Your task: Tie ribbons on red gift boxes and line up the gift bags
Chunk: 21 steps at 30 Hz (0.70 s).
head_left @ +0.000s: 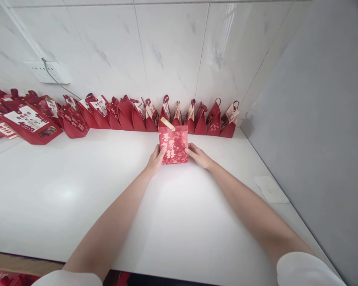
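Observation:
A red gift box [174, 145] with pale Chinese lettering and a flower pattern is held upright, its printed face toward me. At its top sits a short cream-gold strap with a small fastener. My left hand [157, 159] grips the left edge, thumb on the front. On the opposite edge my right hand [197, 155] pinches it the same way, thumb in front. The fingers behind the box are hidden. Just beyond it stands a row of similar red gift boxes [127, 113] with loop handles, lined up along the wall.
More red boxes [32, 121] crowd the far left of the white table [77, 206]. A socket [47, 72] with a grey cable is on the tiled wall [173, 47]. A white paper [271, 189] lies by the grey panel [322, 131] at right. Red items [8, 276] show below the front edge.

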Available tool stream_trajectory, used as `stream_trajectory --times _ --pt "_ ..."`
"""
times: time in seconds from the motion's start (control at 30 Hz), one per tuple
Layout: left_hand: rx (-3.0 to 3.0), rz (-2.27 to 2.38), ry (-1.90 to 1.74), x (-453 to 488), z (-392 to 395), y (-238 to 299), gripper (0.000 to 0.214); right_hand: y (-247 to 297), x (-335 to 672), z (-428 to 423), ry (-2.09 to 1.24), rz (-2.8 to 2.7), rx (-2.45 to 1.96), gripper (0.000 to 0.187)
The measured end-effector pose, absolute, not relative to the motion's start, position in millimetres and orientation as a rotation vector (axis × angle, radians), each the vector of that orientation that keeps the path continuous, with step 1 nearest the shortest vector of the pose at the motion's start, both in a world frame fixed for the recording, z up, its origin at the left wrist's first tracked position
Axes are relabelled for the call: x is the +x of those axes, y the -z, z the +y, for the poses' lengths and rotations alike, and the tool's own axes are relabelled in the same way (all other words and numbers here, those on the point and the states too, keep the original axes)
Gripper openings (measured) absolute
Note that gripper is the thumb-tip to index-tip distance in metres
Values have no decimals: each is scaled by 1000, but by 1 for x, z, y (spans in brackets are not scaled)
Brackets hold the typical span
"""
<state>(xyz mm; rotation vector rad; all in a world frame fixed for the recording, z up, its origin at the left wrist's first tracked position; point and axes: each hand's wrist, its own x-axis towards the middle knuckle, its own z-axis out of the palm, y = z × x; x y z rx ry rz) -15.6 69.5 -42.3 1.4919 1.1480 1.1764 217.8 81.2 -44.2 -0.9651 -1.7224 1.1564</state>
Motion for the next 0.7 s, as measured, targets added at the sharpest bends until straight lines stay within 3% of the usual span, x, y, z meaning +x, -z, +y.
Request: stream_trajectory --times 0.7 --pt "1387 1057 -1195 -17 72 46 54 42 218 79 -1123 -1753 -1005 46"
